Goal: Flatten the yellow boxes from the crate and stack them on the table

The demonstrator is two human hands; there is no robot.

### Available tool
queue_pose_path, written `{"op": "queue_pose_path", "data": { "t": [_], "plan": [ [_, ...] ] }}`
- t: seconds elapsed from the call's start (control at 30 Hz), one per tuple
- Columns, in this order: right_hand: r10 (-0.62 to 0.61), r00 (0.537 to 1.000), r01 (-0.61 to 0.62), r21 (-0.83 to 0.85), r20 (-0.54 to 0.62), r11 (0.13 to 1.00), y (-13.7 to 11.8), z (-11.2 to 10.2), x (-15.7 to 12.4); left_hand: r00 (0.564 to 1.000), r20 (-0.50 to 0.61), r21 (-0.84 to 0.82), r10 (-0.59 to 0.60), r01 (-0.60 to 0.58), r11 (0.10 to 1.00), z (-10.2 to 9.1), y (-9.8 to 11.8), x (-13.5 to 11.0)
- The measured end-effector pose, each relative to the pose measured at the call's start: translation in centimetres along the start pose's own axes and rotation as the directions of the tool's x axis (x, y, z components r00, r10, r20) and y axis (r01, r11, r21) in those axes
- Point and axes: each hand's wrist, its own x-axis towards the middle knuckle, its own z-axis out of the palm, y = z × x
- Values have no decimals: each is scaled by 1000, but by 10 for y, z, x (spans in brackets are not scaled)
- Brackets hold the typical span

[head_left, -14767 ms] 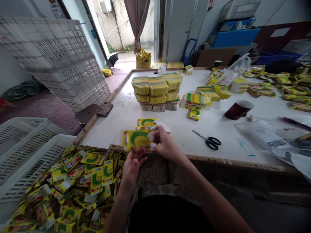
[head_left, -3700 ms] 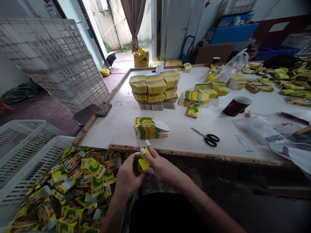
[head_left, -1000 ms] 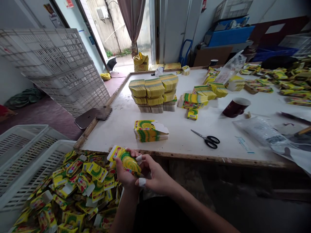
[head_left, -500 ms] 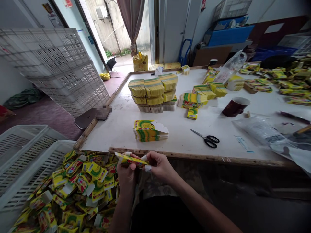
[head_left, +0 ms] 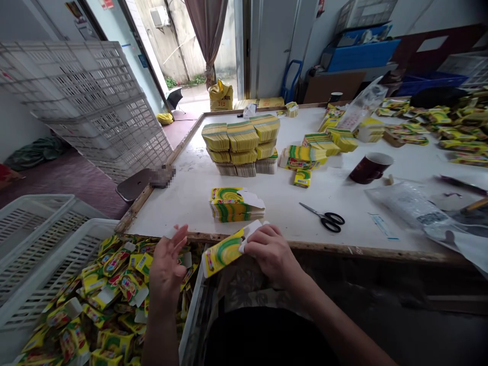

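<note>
My right hand (head_left: 271,250) grips the white flap end of a flat yellow and green carton (head_left: 225,253), which tilts over the table's near edge. My left hand (head_left: 168,262) is off to the left with fingers apart and nothing in it, above a crate heaped with small folded yellow boxes (head_left: 125,287). Just beyond the held carton, a stack of flat cartons (head_left: 232,206) lies on the white table (head_left: 183,198). White wrapping on my right fingertips is mostly hidden now.
Bundled cartons (head_left: 242,145) are piled farther back. Black-handled scissors (head_left: 331,221) and a dark red mug (head_left: 370,168) rest to the right, near clear plastic bags (head_left: 412,203). A phone (head_left: 133,185) sits by the left edge. White plastic crates (head_left: 95,101) stand stacked at left.
My left hand has let go and moved left, its fingers opening. A flat carton now shows in my right hand, where both hands earlier held a narrow yellow carton between them.
</note>
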Motion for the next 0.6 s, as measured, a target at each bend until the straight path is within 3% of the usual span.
{"op": "queue_pose_path", "data": {
  "t": [0.07, 0.13, 0.17, 0.23, 0.3, 0.37, 0.43, 0.5, 0.53, 0.6],
  "plan": [
    [-141, 987, 145, -49, 81, 988, -5, -3, -3, 973, 228, 208, -41, -8, 978, 2, 8, -1],
    [-204, 976, 208, -39, 82, 977, -10, -1, -6, 890, 412, 388, -195, 22, 921, 13, 9, -4],
    [-187, 982, 188, -31, 32, 982, -12, 2, -7, 854, 449, 457, -264, 35, 889, 20, 7, -6],
    [-32, 989, 36, 22, -147, 999, -11, 8, -11, 835, 436, 551, -337, 49, 833, 35, 1, -10],
    [229, 938, -178, 205, -259, 962, -9, 14, -14, 864, 382, 605, -328, 34, 795, 45, -6, -16],
    [472, 870, -343, 517, -140, 785, -7, 18, -15, 883, 377, 631, -280, -24, 775, 51, -14, -23],
    [587, 798, -450, 782, 137, 430, -8, 22, -12, 890, 404, 625, -211, -100, 774, 53, -19, -30],
    [577, 732, -480, 875, 362, 61, -10, 25, -8, 899, 416, 616, -138, -166, 770, 53, -24, -35],
    [560, 713, -473, 879, 422, -60, -12, 27, -6, 902, 417, 611, -107, -191, 768, 53, -25, -36],
    [538, 705, -440, 880, 462, -178, -15, 31, -4, 905, 420, 596, -64, -222, 772, 53, -26, -38]
  ]
}}
